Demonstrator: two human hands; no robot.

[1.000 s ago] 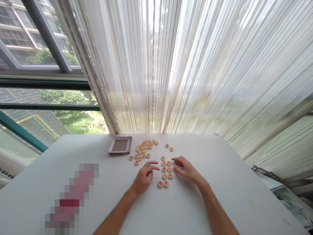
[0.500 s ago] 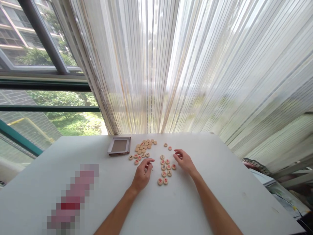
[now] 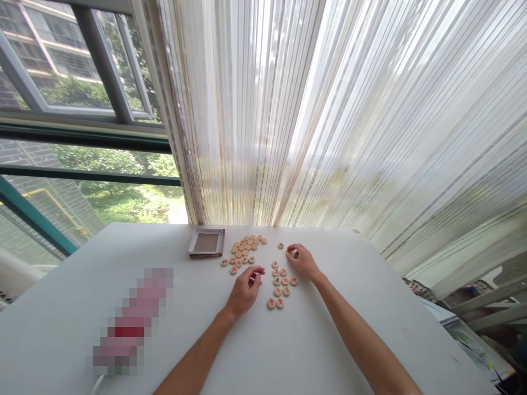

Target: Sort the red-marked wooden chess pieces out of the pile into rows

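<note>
Round wooden Chinese chess pieces lie on the white table (image 3: 230,351). My right hand (image 3: 302,260) has its thumb and forefinger closed round a red-marked piece (image 3: 289,252), which they partly cover. Just beyond that hand is a lone black-marked piece (image 3: 280,246). My left hand (image 3: 246,288) hovers with loosely curled fingers, thumb and forefinger apart, and nothing visible between them. Between the hands, short rows of face-up pieces run toward me, ending in a pair of red-marked pieces (image 3: 275,303). Face-up pieces (image 3: 239,263) also lie beyond my left hand.
A cluster of mostly blank-side-up pieces (image 3: 249,244) sits at the far side. To its left stands a shallow open box (image 3: 207,243). A blurred pink object (image 3: 135,315) with a white cord lies at the left. A striped curtain (image 3: 247,137) hangs behind the table.
My right hand has moved left and away from me onto the red-marked piece, and its fingers have closed on it. My left hand stays nearly in place. The view has shifted slightly.
</note>
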